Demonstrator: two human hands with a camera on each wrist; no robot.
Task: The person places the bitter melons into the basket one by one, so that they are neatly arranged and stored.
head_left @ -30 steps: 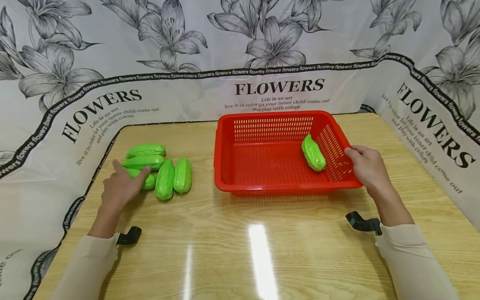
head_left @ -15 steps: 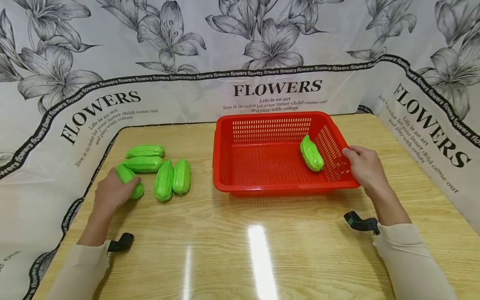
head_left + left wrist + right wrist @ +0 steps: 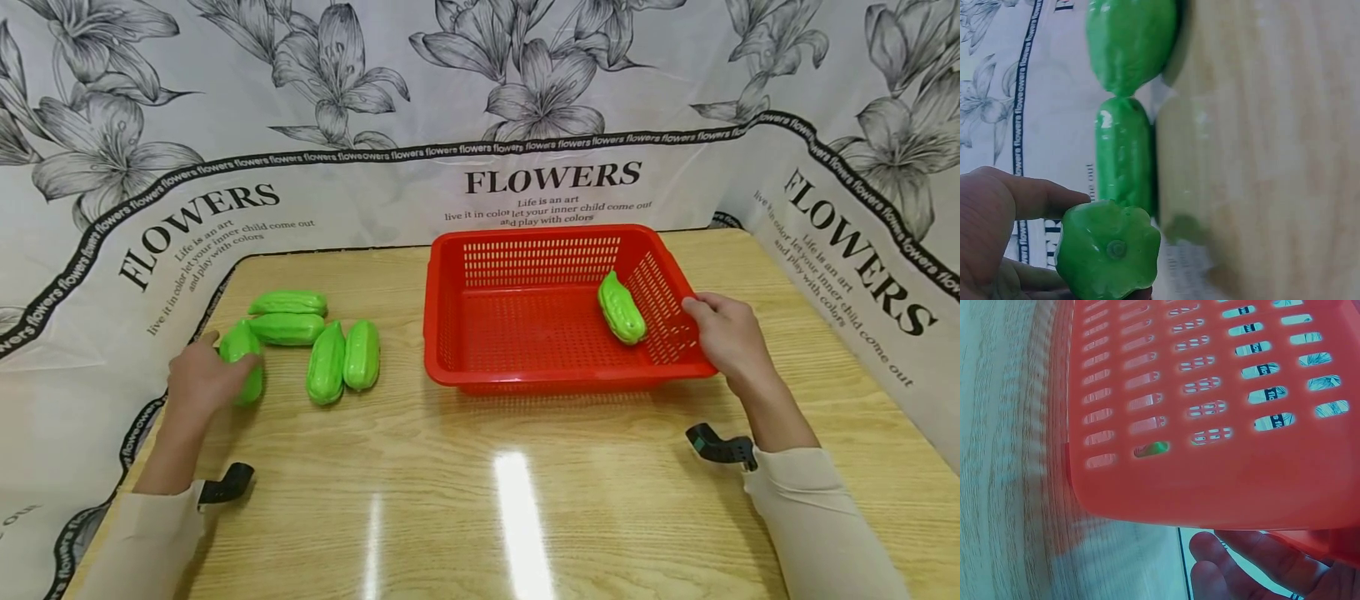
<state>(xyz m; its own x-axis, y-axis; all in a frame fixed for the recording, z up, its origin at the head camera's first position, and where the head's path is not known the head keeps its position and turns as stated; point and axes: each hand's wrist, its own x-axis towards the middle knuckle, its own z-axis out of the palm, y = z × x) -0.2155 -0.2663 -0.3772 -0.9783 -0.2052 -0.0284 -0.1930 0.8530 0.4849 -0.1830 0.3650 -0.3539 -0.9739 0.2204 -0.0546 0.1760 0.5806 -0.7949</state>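
Note:
My left hand (image 3: 197, 377) grips a glossy green bitter melon (image 3: 245, 367) between thumb and fingers at the table's left. In the left wrist view, the lobed end of this bitter melon (image 3: 1110, 250) faces the camera. Just behind it, two more bitter melons lie crosswise, a far one (image 3: 288, 302) and a nearer one (image 3: 287, 329). To the right a pair lies lengthwise side by side, one pointed (image 3: 326, 367) and one blunter (image 3: 362, 356). My right hand (image 3: 731, 340) holds the right rim of a red plastic basket (image 3: 570, 377). Inside, a single bitter melon (image 3: 622, 310) leans near the right wall.
The wooden table (image 3: 442, 483) reaches back to a white flower-printed cloth (image 3: 375, 200), which hangs behind and along both sides. A black wrist camera (image 3: 227, 483) sticks out from the left sleeve, and another camera (image 3: 718, 446) from the right sleeve.
My left hand has drawn one bitter melon leftward and toward me, away from the crosswise ones, turning it lengthwise. The right hand stays on the basket, which keeps its place.

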